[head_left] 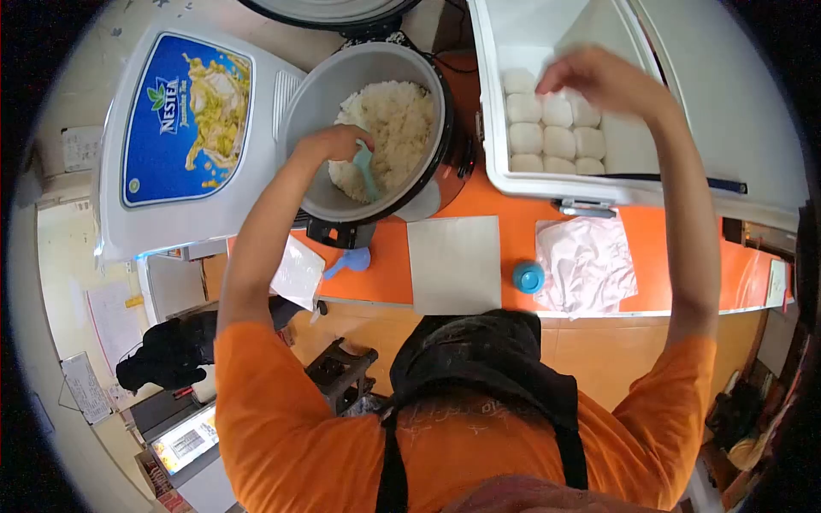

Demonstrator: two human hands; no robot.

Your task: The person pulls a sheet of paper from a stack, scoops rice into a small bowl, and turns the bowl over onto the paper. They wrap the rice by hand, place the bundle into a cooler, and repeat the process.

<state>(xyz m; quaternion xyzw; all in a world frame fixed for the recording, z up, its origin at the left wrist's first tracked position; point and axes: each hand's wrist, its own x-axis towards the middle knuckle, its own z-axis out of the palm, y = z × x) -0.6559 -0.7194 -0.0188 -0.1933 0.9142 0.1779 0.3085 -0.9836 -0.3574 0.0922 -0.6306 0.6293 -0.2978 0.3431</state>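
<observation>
My left hand is closed around the handle of a pale teal rice paddle inside a large rice cooker. The paddle's blade rests against the cooked white rice, which is heaped towards the cooker's right side. Over an open white cooler box hangs my right hand, smeared by motion with its fingers bent downward. Whether anything is in those fingers is not clear. Beneath it, several rounded white rice packs lie side by side in rows.
On the orange counter lie a cream sheet, a teal cup, a pinkish plastic bag, a blue scoop and clear plastic bags. A Nestea dispenser stands left of the cooker. The cooler lid is open at right.
</observation>
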